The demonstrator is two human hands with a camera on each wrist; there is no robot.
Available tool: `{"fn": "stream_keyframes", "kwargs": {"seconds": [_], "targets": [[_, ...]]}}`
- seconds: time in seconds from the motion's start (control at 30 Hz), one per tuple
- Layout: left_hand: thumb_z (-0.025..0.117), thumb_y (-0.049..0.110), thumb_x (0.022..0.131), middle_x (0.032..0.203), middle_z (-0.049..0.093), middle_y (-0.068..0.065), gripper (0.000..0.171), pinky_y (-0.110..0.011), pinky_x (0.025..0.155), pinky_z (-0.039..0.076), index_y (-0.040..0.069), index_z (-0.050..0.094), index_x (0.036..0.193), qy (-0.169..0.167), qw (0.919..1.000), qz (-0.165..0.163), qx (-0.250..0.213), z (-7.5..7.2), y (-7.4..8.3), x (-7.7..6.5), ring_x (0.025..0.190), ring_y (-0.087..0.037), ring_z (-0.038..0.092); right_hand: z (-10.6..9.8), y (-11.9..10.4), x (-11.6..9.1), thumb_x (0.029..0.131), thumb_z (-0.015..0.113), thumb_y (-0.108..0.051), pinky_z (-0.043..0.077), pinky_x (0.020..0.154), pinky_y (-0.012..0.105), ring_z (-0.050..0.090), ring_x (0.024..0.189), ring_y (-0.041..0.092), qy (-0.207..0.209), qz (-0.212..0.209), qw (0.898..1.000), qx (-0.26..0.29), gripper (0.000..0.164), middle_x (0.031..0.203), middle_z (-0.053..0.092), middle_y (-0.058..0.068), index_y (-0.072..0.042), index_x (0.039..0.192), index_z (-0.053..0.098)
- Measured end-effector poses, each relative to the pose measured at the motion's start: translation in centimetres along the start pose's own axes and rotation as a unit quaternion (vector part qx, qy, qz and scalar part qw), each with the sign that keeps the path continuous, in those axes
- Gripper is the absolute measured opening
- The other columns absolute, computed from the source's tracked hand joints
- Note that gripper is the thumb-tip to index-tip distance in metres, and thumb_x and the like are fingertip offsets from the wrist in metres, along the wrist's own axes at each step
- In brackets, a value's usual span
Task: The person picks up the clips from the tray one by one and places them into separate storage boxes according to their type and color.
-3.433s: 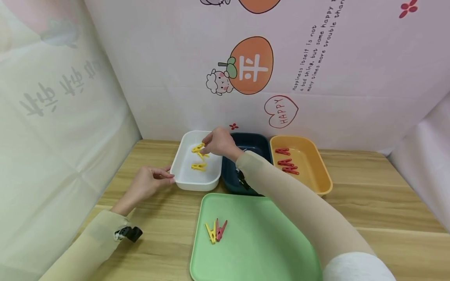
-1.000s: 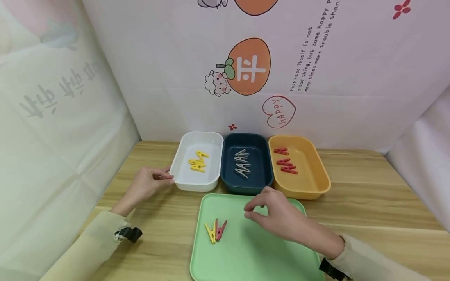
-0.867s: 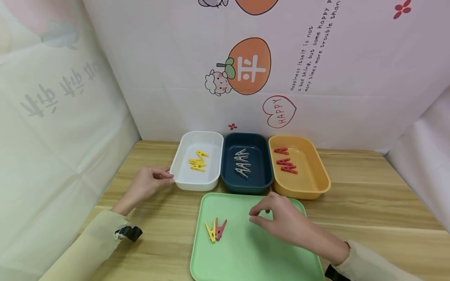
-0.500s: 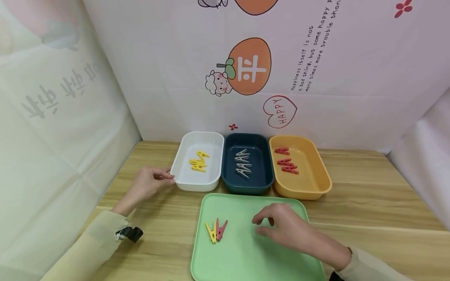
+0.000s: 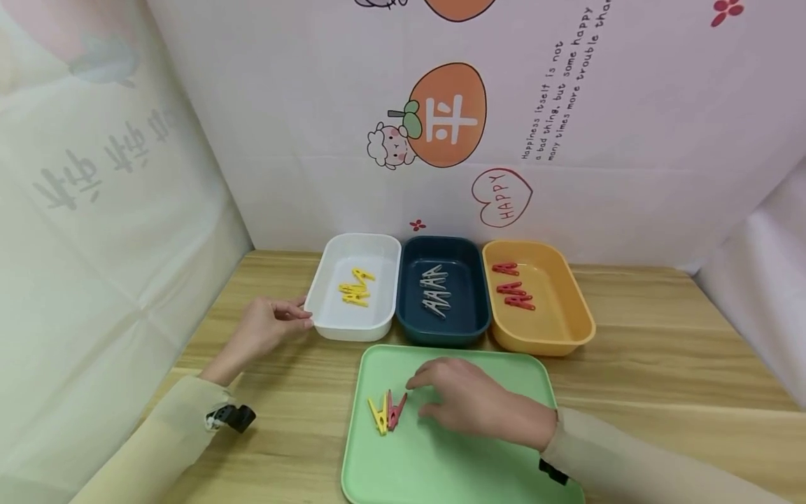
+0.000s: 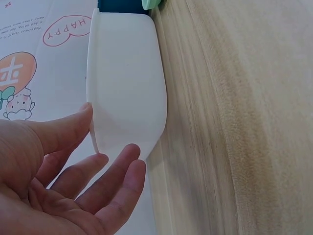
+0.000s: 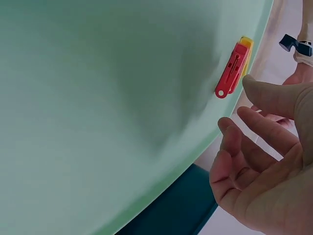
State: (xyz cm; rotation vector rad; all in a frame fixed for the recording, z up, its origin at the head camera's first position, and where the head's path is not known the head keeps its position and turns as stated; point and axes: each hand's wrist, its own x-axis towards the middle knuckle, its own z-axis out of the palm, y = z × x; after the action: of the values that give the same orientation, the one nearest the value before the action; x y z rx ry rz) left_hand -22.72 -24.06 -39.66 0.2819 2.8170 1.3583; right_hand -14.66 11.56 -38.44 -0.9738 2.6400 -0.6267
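Observation:
My left hand (image 5: 266, 330) rests against the near left corner of the white bin (image 6: 127, 73), thumb at its rim and loosely bent fingers by the end wall. A few yellow clothespins (image 5: 355, 297) lie in that bin. Over the green tray (image 5: 453, 469), my right hand (image 5: 466, 399) hovers with thumb and fingers apart and nothing between them. Just left of its fingertips a red clothespin (image 5: 394, 411) lies on the tray, side by side with a yellow clothespin (image 5: 378, 414). In the right wrist view, the red clothespin partly covers the yellow one.
Beside the white bin stand a dark blue bin (image 5: 412, 318) with several grey clothespins (image 5: 434, 290) and a yellow-orange bin (image 5: 567, 318) with red clothespins (image 5: 518, 301). All three bins back onto a printed cloth (image 5: 315, 140). The wooden table (image 5: 661, 343) extends right.
Earlier my right hand held a yellow clothespin over the white bin; it came back over the tray without it, then moved left towards the two clothespins, fingers spreading. My left hand stayed put.

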Motion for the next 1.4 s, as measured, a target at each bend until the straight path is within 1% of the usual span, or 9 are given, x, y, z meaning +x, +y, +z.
{"fn": "stream_keyframes", "kwargs": {"seconds": [0.17, 0.3, 0.5, 0.63, 0.77, 0.9, 1.03, 1.13, 1.4], "targets": [[0.086, 0.01, 0.09, 0.138, 0.063, -0.022, 0.008, -0.023, 0.071, 0.058, 0.003, 0.081, 0.09, 0.003, 0.9999, 0.007, 0.008, 0.1, 0.0, 0.0, 0.107, -0.039, 0.073, 0.2, -0.4, 1.7, 0.09, 0.086, -0.014, 0.056, 0.094, 0.038, 0.067, 0.109, 0.017, -0.017, -0.004, 1.0, 0.003, 0.031, 0.119, 0.072, -0.003, -0.014, 0.12, 0.081], [0.086, 0.011, 0.089, 0.137, 0.064, -0.022, 0.008, -0.023, 0.072, 0.058, 0.004, 0.081, 0.089, 0.004, 0.9999, 0.006, 0.009, 0.0, 0.0, -0.1, 0.106, -0.039, 0.073, 0.6, -0.3, 2.6, 0.09, 0.086, -0.013, 0.056, 0.094, 0.036, 0.065, 0.106, 0.013, -0.028, -0.024, 0.999, 0.005, 0.026, 0.114, 0.072, -0.006, -0.015, 0.116, 0.082], [0.085, 0.011, 0.091, 0.138, 0.064, -0.022, 0.009, -0.023, 0.072, 0.057, 0.003, 0.081, 0.09, 0.003, 0.9999, -0.001, 0.01, -0.1, 0.1, -0.1, 0.107, -0.039, 0.072, 1.2, 0.2, 3.0, 0.09, 0.083, -0.006, 0.056, 0.085, 0.03, 0.063, 0.091, 0.006, -0.024, -0.037, 0.999, 0.01, 0.013, 0.096, 0.071, -0.012, -0.015, 0.1, 0.085], [0.086, 0.011, 0.09, 0.139, 0.064, -0.02, 0.008, -0.023, 0.07, 0.057, 0.004, 0.082, 0.09, 0.004, 0.9999, -0.005, 0.009, -0.1, 0.2, -0.1, 0.107, -0.039, 0.072, 1.3, 0.3, 2.2, 0.088, 0.084, -0.004, 0.054, 0.076, 0.027, 0.058, 0.079, 0.004, -0.026, -0.018, 0.999, 0.008, 0.013, 0.083, 0.066, -0.014, -0.017, 0.088, 0.083], [0.086, 0.01, 0.09, 0.138, 0.064, -0.02, 0.008, -0.023, 0.069, 0.057, 0.004, 0.082, 0.09, 0.003, 1.0, -0.004, 0.008, -0.1, 0.2, -0.2, 0.106, -0.038, 0.073, 1.0, 0.5, 0.9, 0.087, 0.086, -0.006, 0.053, 0.073, 0.027, 0.055, 0.075, 0.004, -0.036, 0.021, 0.999, 0.01, 0.013, 0.081, 0.066, -0.016, -0.018, 0.084, 0.081], [0.086, 0.011, 0.09, 0.138, 0.064, -0.02, 0.008, -0.022, 0.07, 0.057, 0.004, 0.082, 0.09, 0.003, 1.0, -0.003, 0.008, -0.1, 0.1, -0.1, 0.106, -0.038, 0.073, 0.6, 1.1, -0.4, 0.085, 0.088, -0.005, 0.054, 0.072, 0.028, 0.056, 0.074, 0.007, -0.031, 0.042, 0.998, 0.028, 0.014, 0.082, 0.069, -0.015, -0.017, 0.09, 0.082], [0.086, 0.011, 0.09, 0.138, 0.063, -0.021, 0.008, -0.023, 0.07, 0.057, 0.004, 0.082, 0.091, 0.002, 1.0, -0.003, 0.008, -0.1, 0.1, -0.1, 0.107, -0.039, 0.072, 0.4, 1.7, -1.0, 0.082, 0.089, -0.002, 0.053, 0.066, 0.028, 0.057, 0.072, 0.008, -0.013, 0.048, 0.997, 0.058, 0.031, 0.078, 0.067, -0.014, -0.016, 0.109, 0.083], [0.085, 0.009, 0.09, 0.139, 0.063, -0.02, 0.006, -0.023, 0.068, 0.057, 0.004, 0.082, 0.092, 0.001, 0.9999, -0.003, 0.01, -0.2, 0.1, -0.1, 0.109, -0.04, 0.072, 0.5, 1.8, -1.0, 0.081, 0.091, -0.005, 0.051, 0.063, 0.028, 0.057, 0.071, 0.009, -0.001, 0.045, 0.997, 0.061, 0.039, 0.077, 0.064, -0.013, -0.015, 0.118, 0.08], [0.084, 0.007, 0.09, 0.138, 0.063, -0.02, 0.004, -0.023, 0.065, 0.056, 0.005, 0.082, 0.092, 0.001, 0.9998, -0.002, 0.017, -0.2, 0.3, -0.2, 0.111, -0.041, 0.07, 0.8, 1.5, -0.5, 0.082, 0.092, -0.011, 0.053, 0.07, 0.029, 0.058, 0.079, 0.011, 0.014, 0.054, 0.998, 0.023, 0.036, 0.088, 0.067, -0.01, -0.015, 0.116, 0.08]]}}
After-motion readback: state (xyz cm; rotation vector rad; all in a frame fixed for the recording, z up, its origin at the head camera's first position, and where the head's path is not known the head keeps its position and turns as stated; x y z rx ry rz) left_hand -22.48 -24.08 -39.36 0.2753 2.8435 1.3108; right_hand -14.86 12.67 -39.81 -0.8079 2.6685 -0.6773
